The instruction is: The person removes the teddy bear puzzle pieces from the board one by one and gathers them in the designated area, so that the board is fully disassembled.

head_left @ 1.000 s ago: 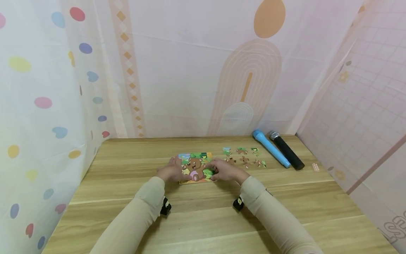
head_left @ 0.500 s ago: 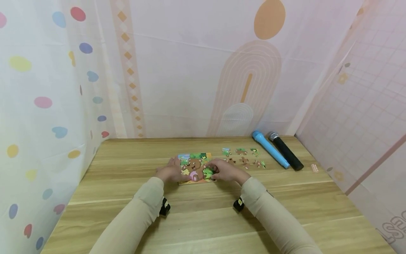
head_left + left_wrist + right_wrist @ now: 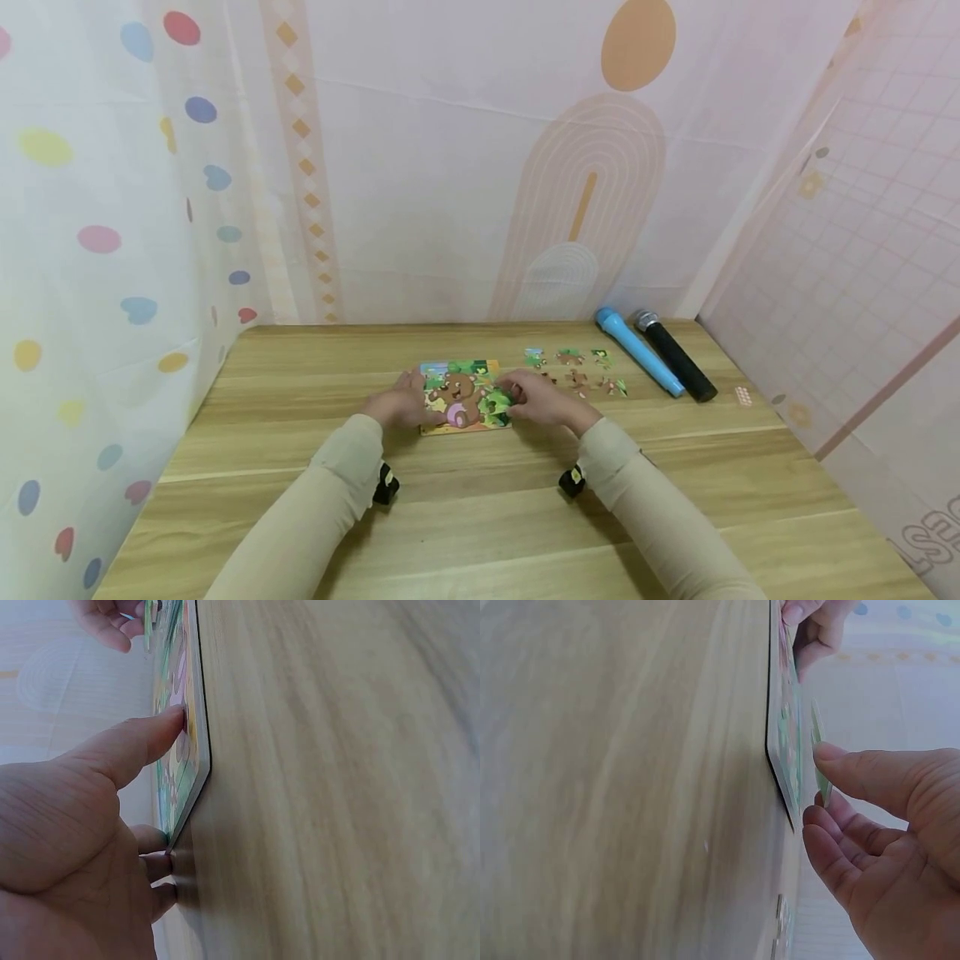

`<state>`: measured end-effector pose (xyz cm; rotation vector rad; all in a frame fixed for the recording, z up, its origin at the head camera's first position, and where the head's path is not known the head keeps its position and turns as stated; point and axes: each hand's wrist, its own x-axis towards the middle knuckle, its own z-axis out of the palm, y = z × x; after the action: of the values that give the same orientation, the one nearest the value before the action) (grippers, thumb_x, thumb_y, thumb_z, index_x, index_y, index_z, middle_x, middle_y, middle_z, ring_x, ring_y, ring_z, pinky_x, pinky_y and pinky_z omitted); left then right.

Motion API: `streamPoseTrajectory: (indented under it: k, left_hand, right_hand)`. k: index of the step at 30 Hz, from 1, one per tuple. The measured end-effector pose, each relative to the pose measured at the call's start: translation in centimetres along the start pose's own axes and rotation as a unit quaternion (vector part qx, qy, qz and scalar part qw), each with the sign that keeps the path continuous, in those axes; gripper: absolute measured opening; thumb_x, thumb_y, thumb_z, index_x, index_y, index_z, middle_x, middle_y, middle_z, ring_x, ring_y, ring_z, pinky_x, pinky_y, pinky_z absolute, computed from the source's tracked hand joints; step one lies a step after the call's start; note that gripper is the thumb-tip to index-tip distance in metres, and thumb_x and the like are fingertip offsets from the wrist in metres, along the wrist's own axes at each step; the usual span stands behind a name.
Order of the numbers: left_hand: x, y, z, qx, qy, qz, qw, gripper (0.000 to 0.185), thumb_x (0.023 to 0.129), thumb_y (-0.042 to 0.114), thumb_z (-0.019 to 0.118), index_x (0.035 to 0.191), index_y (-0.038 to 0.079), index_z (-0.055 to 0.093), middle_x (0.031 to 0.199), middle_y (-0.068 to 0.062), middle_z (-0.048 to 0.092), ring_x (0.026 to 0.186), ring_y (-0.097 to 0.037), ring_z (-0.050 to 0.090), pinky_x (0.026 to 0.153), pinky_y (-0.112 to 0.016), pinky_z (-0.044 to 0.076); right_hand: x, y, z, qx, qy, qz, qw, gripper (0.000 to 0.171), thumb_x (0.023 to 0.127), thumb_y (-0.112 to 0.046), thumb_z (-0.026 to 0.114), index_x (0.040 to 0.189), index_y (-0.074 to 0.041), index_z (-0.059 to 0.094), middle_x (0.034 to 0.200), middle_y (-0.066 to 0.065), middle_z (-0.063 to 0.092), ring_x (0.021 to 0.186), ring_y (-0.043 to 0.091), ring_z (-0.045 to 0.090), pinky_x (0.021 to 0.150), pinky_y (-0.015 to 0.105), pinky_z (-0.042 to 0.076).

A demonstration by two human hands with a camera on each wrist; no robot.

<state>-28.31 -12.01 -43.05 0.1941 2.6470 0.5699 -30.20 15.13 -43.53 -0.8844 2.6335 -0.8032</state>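
Note:
A bear jigsaw puzzle board (image 3: pixel 468 428) lies on the table between both hands. At its left end is my left hand (image 3: pixel 397 407). In the left wrist view the thumb (image 3: pixel 161 733) presses on the picture while the other fingers rest against the board's edge. Over the right part of the board, my right hand (image 3: pixel 551 402) pinches a thin green puzzle piece (image 3: pixel 823 784) between thumb and fingers. That piece is tilted and raised off the board in the right wrist view. The bear picture shows in full apart from what the hands cover.
Loose puzzle pieces (image 3: pixel 572 357) lie in two rows right of the board, some hidden behind the right hand. Beyond them are a blue microphone (image 3: pixel 641 352) and a black microphone (image 3: pixel 678 358). A patterned curtain (image 3: pixel 420 208) rises behind the table (image 3: pixel 465 533).
My right hand has moved slightly right and up from the board, with the green puzzle piece in its fingers. The left hand has stayed at the board's left end.

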Motion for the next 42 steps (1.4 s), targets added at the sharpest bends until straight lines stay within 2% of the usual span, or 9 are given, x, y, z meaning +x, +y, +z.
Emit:
streamPoseTrajectory:
  k: [6, 12, 18, 24, 33, 42]
  left_hand:
    - [0.2, -0.1, -0.1, -0.003, -0.001, 0.005, 1.0000, 0.109, 0.088, 0.051, 0.064, 0.151, -0.007, -0.004, 0.158, -0.029, 0.000, 0.147, -0.039, -0.001, 0.115, -0.062, 0.008]
    - [0.1, 0.0, -0.1, 0.001, 0.001, -0.002, 1.0000, 0.110, 0.087, 0.053, 0.064, 0.152, -0.005, -0.003, 0.159, -0.027, 0.001, 0.148, -0.038, 0.001, 0.110, -0.071, 0.007]
    - [-0.2, 0.2, -0.1, -0.008, 0.000, 0.003, 1.0000, 0.107, 0.089, 0.049, 0.064, 0.151, -0.007, -0.004, 0.158, -0.027, 0.000, 0.148, -0.038, 0.000, 0.114, -0.064, 0.007]
    - [-0.1, 0.1, 0.0, -0.011, 0.002, 0.008, 0.9999, 0.107, 0.090, 0.047, 0.064, 0.151, -0.008, -0.004, 0.158, -0.028, -0.001, 0.147, -0.039, -0.001, 0.115, -0.063, 0.005]
    - [0.3, -0.1, 0.2, -0.015, -0.006, 0.006, 0.9999, 0.107, 0.090, 0.048, 0.063, 0.151, -0.007, -0.006, 0.158, -0.028, -0.003, 0.147, -0.038, -0.003, 0.116, -0.060, 0.006]
    - [0.3, -0.3, 0.3, -0.019, -0.004, 0.003, 0.9998, 0.108, 0.090, 0.048, 0.063, 0.151, -0.005, -0.007, 0.158, -0.027, -0.004, 0.147, -0.038, -0.003, 0.114, -0.064, 0.003]
  right_hand:
    - [-0.7, 0.4, -0.6, 0.019, 0.007, -0.001, 1.000, 0.054, 0.089, -0.001, 0.066, 0.140, -0.002, 0.047, 0.122, 0.013, 0.055, 0.106, 0.024, 0.056, 0.090, 0.037, 0.051]
    - [-1.9, 1.5, -1.0, 0.032, 0.020, -0.009, 0.999, 0.055, 0.088, 0.001, 0.066, 0.140, -0.001, 0.046, 0.122, 0.013, 0.057, 0.108, 0.026, 0.057, 0.091, 0.038, 0.051]
    - [-2.8, 2.6, -1.6, 0.055, 0.026, -0.006, 0.998, 0.056, 0.090, 0.001, 0.065, 0.141, 0.001, 0.042, 0.126, 0.015, 0.056, 0.111, 0.028, 0.056, 0.093, 0.040, 0.050]
    - [-3.9, 3.5, -2.3, 0.058, 0.041, -0.004, 0.997, 0.061, 0.088, 0.002, 0.066, 0.144, 0.001, 0.039, 0.130, 0.017, 0.054, 0.110, 0.029, 0.056, 0.092, 0.041, 0.051]
    - [-5.9, 5.1, -3.7, 0.066, 0.064, 0.016, 0.996, 0.061, 0.087, 0.003, 0.067, 0.142, 0.001, 0.042, 0.122, 0.016, 0.055, 0.105, 0.028, 0.057, 0.089, 0.041, 0.052]
    - [-7.9, 6.9, -4.8, 0.072, 0.068, 0.035, 0.994, 0.059, 0.089, 0.001, 0.065, 0.143, 0.001, 0.040, 0.128, 0.019, 0.052, 0.109, 0.031, 0.056, 0.092, 0.043, 0.051]
